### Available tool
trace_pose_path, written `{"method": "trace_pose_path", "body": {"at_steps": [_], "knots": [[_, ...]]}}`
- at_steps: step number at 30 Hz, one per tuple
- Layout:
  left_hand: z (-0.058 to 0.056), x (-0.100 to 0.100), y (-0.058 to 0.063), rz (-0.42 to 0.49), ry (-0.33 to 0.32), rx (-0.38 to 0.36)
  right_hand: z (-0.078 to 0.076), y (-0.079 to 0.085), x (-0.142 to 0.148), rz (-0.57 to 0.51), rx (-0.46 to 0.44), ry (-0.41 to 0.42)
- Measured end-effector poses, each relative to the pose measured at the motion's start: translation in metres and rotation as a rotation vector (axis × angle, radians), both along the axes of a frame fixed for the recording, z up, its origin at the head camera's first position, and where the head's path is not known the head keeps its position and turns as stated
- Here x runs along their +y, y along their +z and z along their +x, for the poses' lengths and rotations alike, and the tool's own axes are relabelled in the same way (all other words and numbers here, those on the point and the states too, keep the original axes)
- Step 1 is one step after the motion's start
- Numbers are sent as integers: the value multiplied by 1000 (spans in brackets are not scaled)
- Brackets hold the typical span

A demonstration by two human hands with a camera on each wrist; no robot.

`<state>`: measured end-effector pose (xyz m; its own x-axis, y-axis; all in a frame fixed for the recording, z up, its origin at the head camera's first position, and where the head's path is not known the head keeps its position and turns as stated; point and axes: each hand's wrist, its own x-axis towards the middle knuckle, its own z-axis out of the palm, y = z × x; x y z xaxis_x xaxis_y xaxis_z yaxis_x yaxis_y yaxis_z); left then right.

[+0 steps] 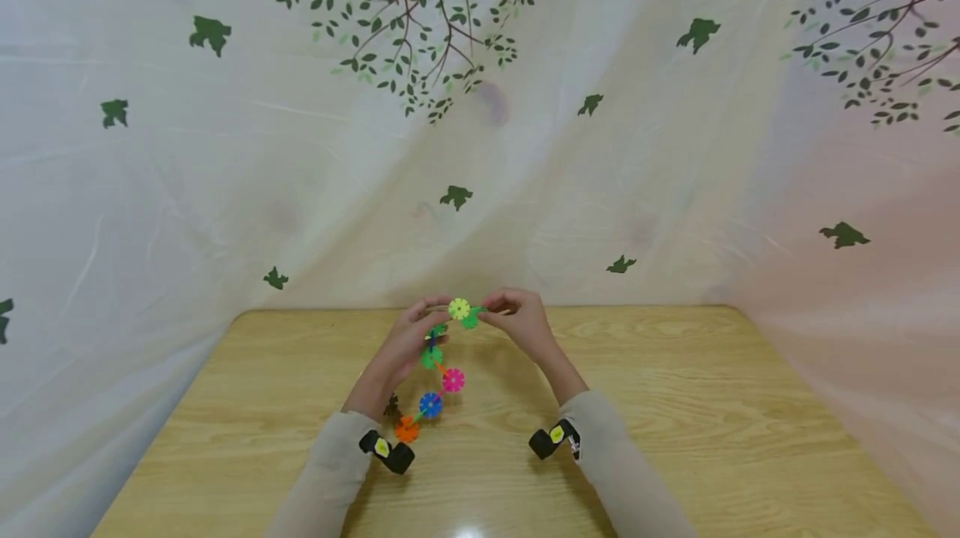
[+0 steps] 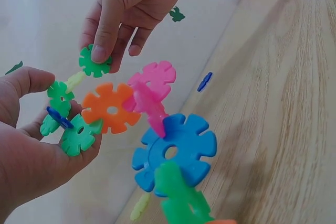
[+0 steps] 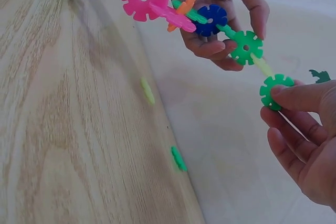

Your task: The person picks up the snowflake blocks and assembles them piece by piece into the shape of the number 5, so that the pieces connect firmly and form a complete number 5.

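A chain of colourful notched plastic discs, interlocking building discs, hangs from my left hand (image 1: 411, 336) down toward the table. Thumb and fingers of that hand hold it around a green disc (image 2: 60, 96) and a navy disc (image 3: 209, 20). Pink (image 1: 453, 380), blue (image 1: 430, 404) and orange (image 1: 407, 429) discs follow lower down. My right hand (image 1: 521, 321) pinches a green disc (image 3: 274, 96) at the chain's upper end between thumb and fingers. A yellow disc (image 1: 459, 309) sits between the two hands, edge-on in both wrist views, linking the green ones.
The wooden table (image 1: 675, 405) reaches back to a pale curtain (image 1: 570, 188) printed with leaves and birds. In the wrist views, loose pieces lie by the table's edge: a blue one (image 2: 205, 81), a yellow one (image 3: 147, 91) and a green one (image 3: 179, 159).
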<state>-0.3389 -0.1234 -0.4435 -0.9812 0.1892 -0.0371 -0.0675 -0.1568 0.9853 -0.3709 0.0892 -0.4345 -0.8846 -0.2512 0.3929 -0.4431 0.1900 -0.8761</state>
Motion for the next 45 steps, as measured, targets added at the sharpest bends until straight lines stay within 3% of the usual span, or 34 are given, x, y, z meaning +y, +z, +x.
{"method": "trace_pose_path", "body": {"at_steps": [16, 26, 35, 45], "knots": [[0, 5, -3, 20, -55, 41, 2, -1, -2, 1, 25, -23], [2, 4, -4, 56, -92, 61, 27, 27, -2, 11, 42, -6], [3, 4, -3, 62, -99, 71, 3, 1, 0, -33, -6, -20], [3, 5, -2, 17, -86, 90, 2, -3, 1, -53, 14, -4]]}}
